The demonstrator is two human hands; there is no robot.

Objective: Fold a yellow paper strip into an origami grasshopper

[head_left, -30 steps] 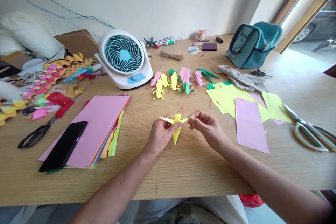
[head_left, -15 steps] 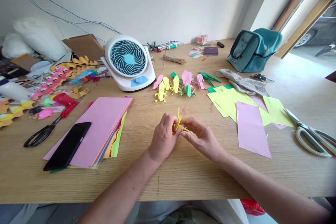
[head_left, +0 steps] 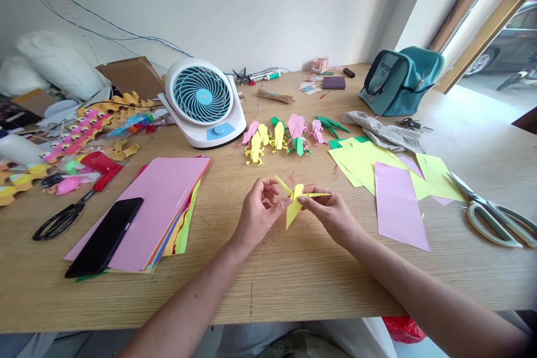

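Between my hands, just above the table, is a yellow folded-paper figure (head_left: 295, 205) with a pointed lower end and thin strips sticking out to both sides. My right hand (head_left: 329, 211) pinches its right side between thumb and fingers. The thumb and fingertips of my left hand (head_left: 260, 211) press on its left edge, the other fingers loosely curled. Beyond them stand several finished origami figures in yellow, pink and green, among them a yellow origami frog (head_left: 254, 151) and a green one (head_left: 298, 146).
Left lie a pink paper stack (head_left: 168, 190), a black phone (head_left: 104, 238) and black-handled scissors (head_left: 62, 218). A small fan (head_left: 205, 98) stands behind. Right are yellow sheets (head_left: 356, 162), a pink sheet (head_left: 400, 207), large scissors (head_left: 495, 224), a grey cloth (head_left: 373, 128) and a teal bag (head_left: 403, 84).
The yellow paper figure has been turned, so its broad pointed body now faces me and its strips spread sideways. My left hand's fingers have loosened and shifted; the view has moved slightly.
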